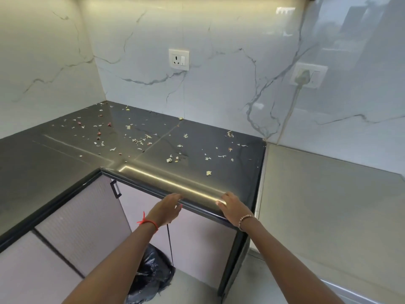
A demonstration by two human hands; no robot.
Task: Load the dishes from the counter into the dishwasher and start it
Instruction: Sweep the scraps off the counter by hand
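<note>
A dark glossy L-shaped counter (65, 154) fills the corner, strewn with small food scraps (140, 140). No dishes and no dishwasher are in view. My left hand (167, 208) is at the counter's front edge with fingers straight, holding nothing. My right hand (232, 207) rests on the rounded front edge of the counter, fingers relaxed and empty.
Pale cabinet doors (83, 218) with a black handle (115, 189) sit under the counter. A black bin bag (151, 275) lies on the floor below. The marble wall holds a socket (179, 59) and a plugged socket (306, 75) with a cord. A pale surface (328, 205) stands to the right.
</note>
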